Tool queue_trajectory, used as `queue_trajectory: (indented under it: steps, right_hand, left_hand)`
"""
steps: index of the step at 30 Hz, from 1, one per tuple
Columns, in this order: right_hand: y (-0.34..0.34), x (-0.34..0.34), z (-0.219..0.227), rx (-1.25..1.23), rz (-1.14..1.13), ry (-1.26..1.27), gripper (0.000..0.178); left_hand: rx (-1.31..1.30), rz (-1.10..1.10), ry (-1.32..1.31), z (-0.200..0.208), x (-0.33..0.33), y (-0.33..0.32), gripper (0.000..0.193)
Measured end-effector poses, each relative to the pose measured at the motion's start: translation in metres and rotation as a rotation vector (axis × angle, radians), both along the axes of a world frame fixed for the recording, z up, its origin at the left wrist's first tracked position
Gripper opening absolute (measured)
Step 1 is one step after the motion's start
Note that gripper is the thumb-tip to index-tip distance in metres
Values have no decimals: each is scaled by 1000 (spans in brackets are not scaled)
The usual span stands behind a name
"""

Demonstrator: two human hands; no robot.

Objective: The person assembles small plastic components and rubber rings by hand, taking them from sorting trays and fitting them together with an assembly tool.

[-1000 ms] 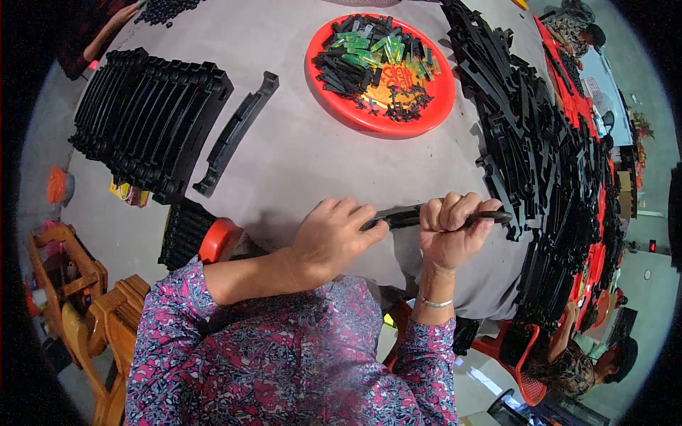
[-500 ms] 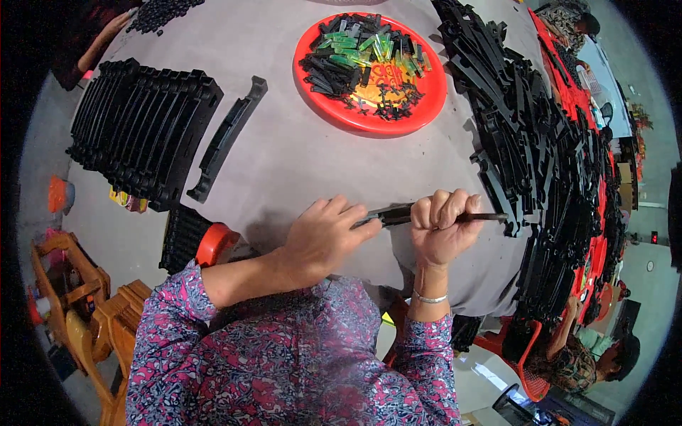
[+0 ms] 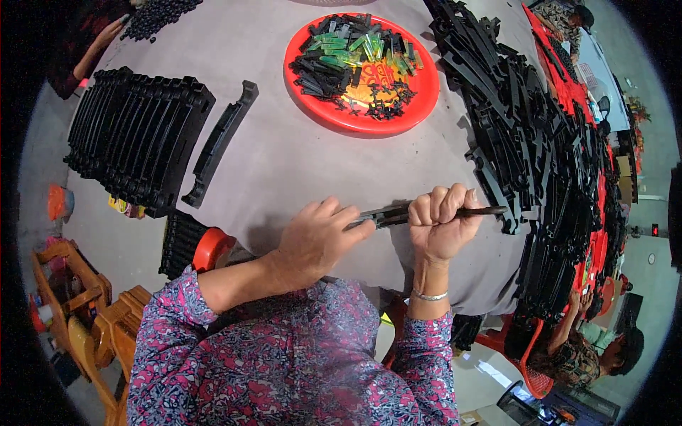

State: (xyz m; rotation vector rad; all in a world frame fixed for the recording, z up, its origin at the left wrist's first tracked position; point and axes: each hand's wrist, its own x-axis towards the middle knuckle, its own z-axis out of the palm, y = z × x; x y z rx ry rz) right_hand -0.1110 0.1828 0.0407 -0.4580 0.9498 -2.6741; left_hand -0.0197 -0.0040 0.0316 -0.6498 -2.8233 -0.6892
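Between my two hands, above the grey tabletop, is a long black plastic strip point(image 3: 388, 216). My left hand point(image 3: 317, 234) is closed on its left end, thumb and fingers pinching it. My right hand point(image 3: 444, 216) is closed in a fist at the other end, and a thin dark rod point(image 3: 486, 211) pokes out of it on the right. Whether rod and strip are one piece is hidden by the fingers. To the left lies a single black plastic strip point(image 3: 220, 144), beside a neat row of similar black strips point(image 3: 138, 135).
Farther off sits a red round tray point(image 3: 341, 128) with black pieces, green clear pieces and small black crosses. A big heap of black strips point(image 3: 515, 121) fills the right side. Near my left forearm is a red container point(image 3: 213, 247). Wooden chairs point(image 3: 92, 312) stand left; other people sit around.
The view has shifted slightly, so the tray and the row appear a little farther left. Both hands keep their hold, and the strip is tilted a bit differently between them.
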Motion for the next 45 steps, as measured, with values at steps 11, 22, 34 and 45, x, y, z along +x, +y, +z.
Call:
queue_trajectory:
  steps: [11, 22, 34, 45]
  right_hand:
    - [2, 0, -3, 10, -24, -42, 46]
    - [7, 2, -9, -58, -56, -124, 47]
    - [9, 1, -13, -82, -143, -220, 47]
    - [14, 1, -7, -29, -76, -120, 46]
  left_hand:
    - [-24, -19, -30, 1, 0, -1, 39]
    - [-5, -18, -20, 0, -1, 0, 37]
    - [37, 1, 75, 2, 1, -1, 34]
    - [-6, -8, 48, 4, 0, -1, 34]
